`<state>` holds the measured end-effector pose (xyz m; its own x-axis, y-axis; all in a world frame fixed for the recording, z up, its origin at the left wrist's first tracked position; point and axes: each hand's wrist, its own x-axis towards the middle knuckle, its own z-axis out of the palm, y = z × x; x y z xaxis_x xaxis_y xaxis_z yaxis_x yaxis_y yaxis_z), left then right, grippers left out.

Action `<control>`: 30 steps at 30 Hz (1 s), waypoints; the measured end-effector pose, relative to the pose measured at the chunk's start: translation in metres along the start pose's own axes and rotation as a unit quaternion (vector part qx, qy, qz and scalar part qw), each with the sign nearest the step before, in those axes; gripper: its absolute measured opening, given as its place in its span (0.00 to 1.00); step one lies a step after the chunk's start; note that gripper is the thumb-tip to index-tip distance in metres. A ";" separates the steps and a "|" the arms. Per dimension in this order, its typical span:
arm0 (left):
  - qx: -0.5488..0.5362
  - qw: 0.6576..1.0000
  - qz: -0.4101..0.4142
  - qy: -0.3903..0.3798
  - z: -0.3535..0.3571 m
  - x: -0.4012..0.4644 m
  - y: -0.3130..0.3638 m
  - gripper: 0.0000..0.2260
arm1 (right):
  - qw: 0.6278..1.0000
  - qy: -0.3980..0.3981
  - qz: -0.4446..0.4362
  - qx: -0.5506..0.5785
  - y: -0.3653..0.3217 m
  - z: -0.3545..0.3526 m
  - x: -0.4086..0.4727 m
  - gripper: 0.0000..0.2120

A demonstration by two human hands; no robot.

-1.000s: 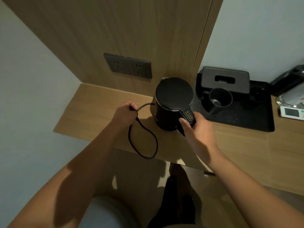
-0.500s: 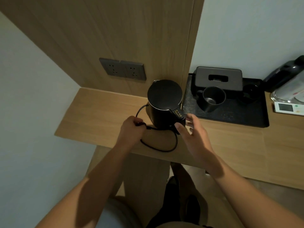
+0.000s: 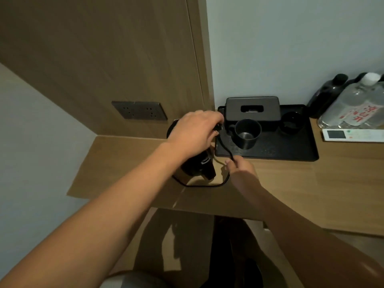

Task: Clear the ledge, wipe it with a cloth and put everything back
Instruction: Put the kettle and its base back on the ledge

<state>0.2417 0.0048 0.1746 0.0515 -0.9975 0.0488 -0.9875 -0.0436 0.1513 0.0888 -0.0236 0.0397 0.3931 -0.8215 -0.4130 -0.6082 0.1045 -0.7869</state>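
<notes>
A black electric kettle [image 3: 197,167] stands on the wooden ledge [image 3: 128,163], largely hidden under my left forearm. Its black power cord [image 3: 204,185] loops along the ledge in front of it and rises to the right of the kettle. My left hand [image 3: 194,133] reaches over the kettle's top and grips the plug end of the cord near the tray's left edge. My right hand [image 3: 240,168] pinches the cord lower down, just in front of the tray.
A black tray [image 3: 291,151] to the right carries a dark tissue box [image 3: 252,109], a metal cup [image 3: 247,133] and a small black cup [image 3: 289,123]. Farther right lie water bottles [image 3: 357,107], a dark bottle [image 3: 326,94] and a white remote [image 3: 353,135]. Wall sockets [image 3: 139,110] sit behind the kettle.
My left hand carried the plug end from the kettle's left front up and over to its right side. My right hand left the kettle's handle and took hold of the cord.
</notes>
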 end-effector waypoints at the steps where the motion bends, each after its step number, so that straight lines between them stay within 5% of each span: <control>1: 0.009 1.000 -0.008 0.016 0.000 0.005 -0.010 0.15 | 1.000 0.010 -0.001 -0.030 -0.003 -0.002 0.011 0.11; 8: -0.067 0.978 -0.180 0.080 0.034 0.011 -0.074 0.19 | 0.997 0.029 0.022 -0.067 -0.041 0.006 0.059 0.11; 16: -0.288 0.855 -0.407 0.144 0.058 0.015 -0.108 0.21 | 0.999 0.030 -0.004 -0.010 -0.062 0.019 0.082 0.10; 21: -0.407 0.769 -0.469 0.150 0.063 0.026 -0.135 0.22 | 1.000 0.019 -0.003 0.006 -0.064 0.026 0.091 0.09; 30: -0.428 0.730 -0.513 0.147 0.109 -0.017 -0.165 0.19 | 0.995 -0.017 0.059 0.081 -0.068 0.040 0.098 0.08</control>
<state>0.3878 0.0226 0.0414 0.8519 -0.4046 -0.3324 0.0407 -0.5817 0.8124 0.1959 -0.0886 0.0342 0.3508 -0.7793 -0.5193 -0.5337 0.2893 -0.7947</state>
